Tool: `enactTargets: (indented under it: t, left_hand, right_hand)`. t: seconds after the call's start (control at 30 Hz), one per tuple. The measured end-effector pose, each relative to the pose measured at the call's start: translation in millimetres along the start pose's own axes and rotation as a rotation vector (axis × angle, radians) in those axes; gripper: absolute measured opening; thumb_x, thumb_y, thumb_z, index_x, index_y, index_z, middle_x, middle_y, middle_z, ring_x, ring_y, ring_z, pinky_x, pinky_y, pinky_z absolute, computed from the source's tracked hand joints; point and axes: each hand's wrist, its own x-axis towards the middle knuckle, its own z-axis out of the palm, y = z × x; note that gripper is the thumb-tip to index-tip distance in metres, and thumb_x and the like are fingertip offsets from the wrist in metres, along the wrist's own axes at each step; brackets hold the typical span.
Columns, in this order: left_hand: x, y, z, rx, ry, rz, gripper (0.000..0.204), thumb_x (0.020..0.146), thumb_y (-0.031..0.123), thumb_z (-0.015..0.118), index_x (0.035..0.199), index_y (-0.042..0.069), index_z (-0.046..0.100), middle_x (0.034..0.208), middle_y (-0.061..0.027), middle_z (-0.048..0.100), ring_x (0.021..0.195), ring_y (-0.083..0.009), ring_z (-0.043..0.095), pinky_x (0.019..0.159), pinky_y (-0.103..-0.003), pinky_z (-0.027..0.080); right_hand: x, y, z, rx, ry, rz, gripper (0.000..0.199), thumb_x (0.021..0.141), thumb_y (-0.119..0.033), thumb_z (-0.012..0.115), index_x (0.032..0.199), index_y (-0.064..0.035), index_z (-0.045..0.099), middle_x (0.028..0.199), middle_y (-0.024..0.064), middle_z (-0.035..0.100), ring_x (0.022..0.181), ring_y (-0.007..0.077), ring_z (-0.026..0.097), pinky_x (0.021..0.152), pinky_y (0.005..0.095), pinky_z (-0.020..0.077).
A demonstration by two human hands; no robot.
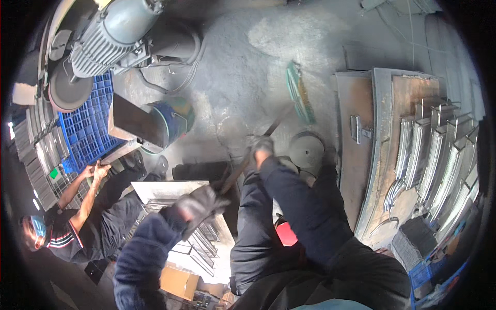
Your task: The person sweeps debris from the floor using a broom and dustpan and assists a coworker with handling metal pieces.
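A broom with a green head [299, 93] rests its bristles on the grey floor ahead of me. From it the brown handle [236, 174] slants back toward my left side. My gloved right hand [257, 150] is closed around the lower part of that handle, in front of my knees. Farther up the shaft, my gloved left hand [200, 207] grips near the top end, though its fingers are somewhat blurred. Beneath the left hand is a pale board [170, 190] with dark metal frames on it.
At left a masked co-worker [85, 222] holds a metal piece beside a blue pallet [90, 124]. A motor-driven machine [106, 46] and a dark green drum [173, 119] stand beyond. Metal parts [439, 139] line boards at right. A round disc [307, 151] lies near my feet.
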Motion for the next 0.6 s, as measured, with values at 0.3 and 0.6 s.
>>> enactTargets:
  t: [0.3,0.6]
  left_hand:
    - [-14.5,72.4,0.9,0.500,0.361,-0.116,0.030,0.098,0.027,0.068,0.120,0.007,0.064,0.081,0.0025,0.060,0.058,-0.0081,0.052,0.048,-0.024,0.042]
    - [-137.1,4.5,-10.1,-0.046,0.146,0.057,0.040,0.097,0.023,0.070,0.130,0.004,0.059,0.087,-0.0068,0.071,0.063,-0.0192,0.068,0.057,-0.035,0.059]
  right_hand:
    - [87.5,62.8,33.6,-0.053,-0.115,-0.156,0.022,0.097,-0.028,0.066,0.084,-0.0123,0.058,0.071,0.0081,0.060,0.054,0.0265,0.059,0.051,0.0433,0.0497]
    - [13.5,40.5,100.0,-0.380,-0.022,-0.115,0.019,0.101,-0.020,0.062,0.085,-0.0173,0.053,0.068,0.0031,0.056,0.053,0.0226,0.057,0.046,0.0443,0.0479]
